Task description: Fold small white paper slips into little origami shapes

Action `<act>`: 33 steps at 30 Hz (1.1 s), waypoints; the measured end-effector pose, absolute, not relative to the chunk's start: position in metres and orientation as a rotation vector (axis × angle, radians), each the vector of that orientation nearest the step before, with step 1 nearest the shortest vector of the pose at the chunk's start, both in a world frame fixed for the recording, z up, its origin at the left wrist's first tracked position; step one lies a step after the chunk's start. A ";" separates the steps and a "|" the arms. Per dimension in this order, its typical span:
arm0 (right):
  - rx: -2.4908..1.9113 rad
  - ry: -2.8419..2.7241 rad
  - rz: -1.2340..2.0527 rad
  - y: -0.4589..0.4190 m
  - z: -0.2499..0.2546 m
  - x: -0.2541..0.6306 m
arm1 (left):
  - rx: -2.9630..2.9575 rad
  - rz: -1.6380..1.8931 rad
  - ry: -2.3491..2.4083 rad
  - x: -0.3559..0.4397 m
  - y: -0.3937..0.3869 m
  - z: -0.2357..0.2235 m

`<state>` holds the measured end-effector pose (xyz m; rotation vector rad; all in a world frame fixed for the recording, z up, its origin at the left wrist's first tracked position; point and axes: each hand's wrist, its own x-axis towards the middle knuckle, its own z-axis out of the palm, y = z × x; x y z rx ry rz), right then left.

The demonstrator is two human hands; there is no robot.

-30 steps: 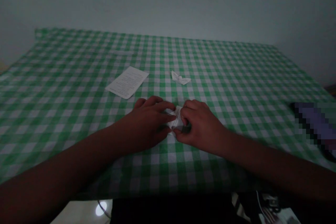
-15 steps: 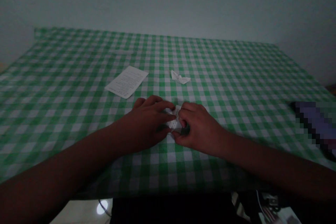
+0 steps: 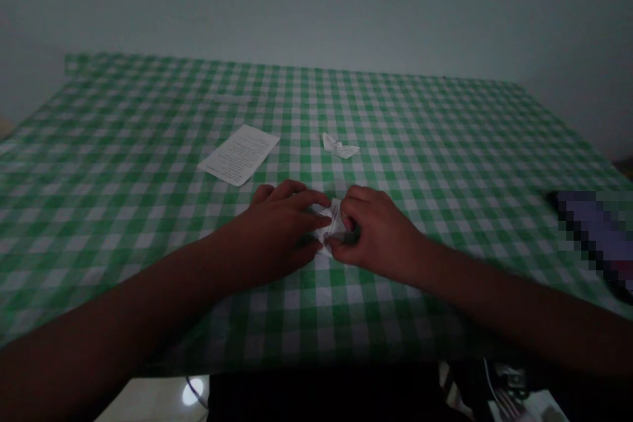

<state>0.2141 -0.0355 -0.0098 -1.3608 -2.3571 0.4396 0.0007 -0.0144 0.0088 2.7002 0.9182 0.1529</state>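
Between my two hands lies a small folded piece of printed white paper (image 3: 334,227), partly hidden under my fingers on the tablecloth. My left hand (image 3: 287,231) holds its left side against the table, thumb near and fingers reaching over it from the left. My right hand (image 3: 370,231) is curled, with its thumb tip on the near part of the paper and its bent fingers at the right edge. A folded white paper boat (image 3: 340,147) sits farther back, apart from both hands.
A printed paper sheet (image 3: 239,154) lies flat at back left, with a faint pale strip (image 3: 230,99) behind it. The green-and-white checked tablecloth (image 3: 445,145) covers the table up to the wall. A dark phone-like object (image 3: 588,237), partly pixelated, lies at the right edge.
My right hand shifts slightly left, then back right and a little away from me along the folded paper; its thumb rises slightly. My left hand stays nearly still.
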 end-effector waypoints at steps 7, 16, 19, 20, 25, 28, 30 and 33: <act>-1.481 -2.252 0.388 -0.020 -0.011 0.223 | 2.702 0.185 0.912 -0.001 -0.014 0.006; -1.527 -2.213 0.340 -0.011 -0.014 0.225 | 2.688 0.181 0.895 -0.002 -0.011 0.006; -1.553 -2.181 0.302 -0.001 -0.017 0.230 | 2.691 0.172 0.886 -0.002 -0.011 0.006; -1.550 -2.180 0.296 0.000 -0.017 0.230 | 2.690 0.172 0.885 -0.002 -0.011 0.006; -1.504 -2.203 0.326 -0.009 -0.015 0.232 | 2.702 0.199 0.867 -0.003 -0.009 0.006; -1.457 -2.291 0.327 -0.017 -0.011 0.237 | 2.729 0.214 0.840 -0.003 -0.008 0.006; -1.440 -2.353 0.314 -0.022 -0.008 0.239 | 2.736 0.225 0.832 -0.003 -0.007 0.006; -1.434 -2.385 0.313 -0.026 -0.007 0.238 | 2.731 0.224 0.824 -0.003 -0.005 0.006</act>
